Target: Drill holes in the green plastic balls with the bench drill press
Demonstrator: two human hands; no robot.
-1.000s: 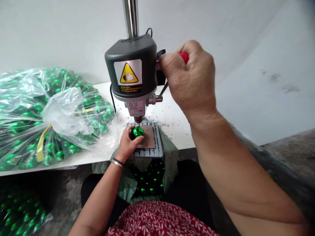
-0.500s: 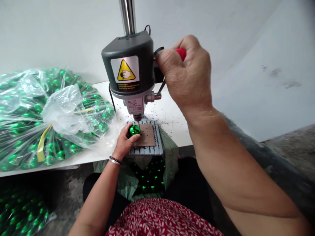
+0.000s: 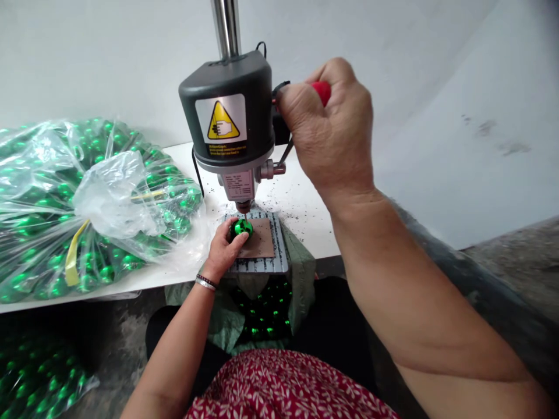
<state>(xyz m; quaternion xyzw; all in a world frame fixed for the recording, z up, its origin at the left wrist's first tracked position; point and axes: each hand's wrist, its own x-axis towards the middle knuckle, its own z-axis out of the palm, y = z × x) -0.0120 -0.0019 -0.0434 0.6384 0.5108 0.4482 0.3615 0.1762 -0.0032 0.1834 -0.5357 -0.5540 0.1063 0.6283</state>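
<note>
A shiny green ball is held in my left hand, thumb on its near side and fingers at its left and back. It sits on a brown board over the slotted grey base plate. The thin drill bit of the drill press comes down at the top of the ball; whether it has entered cannot be made out. Up at the right, my right hand is closed round the red-knobbed feed lever of the press.
A big clear plastic bag of green balls lies on the white table at left. Dark shavings are scattered round the base. An open green sack with more balls hangs below the table edge. Another bag of balls is on the floor.
My left hand has moved the ball slightly right, so that it is under the drill bit. The right hand stays on the lever, nearly still.
</note>
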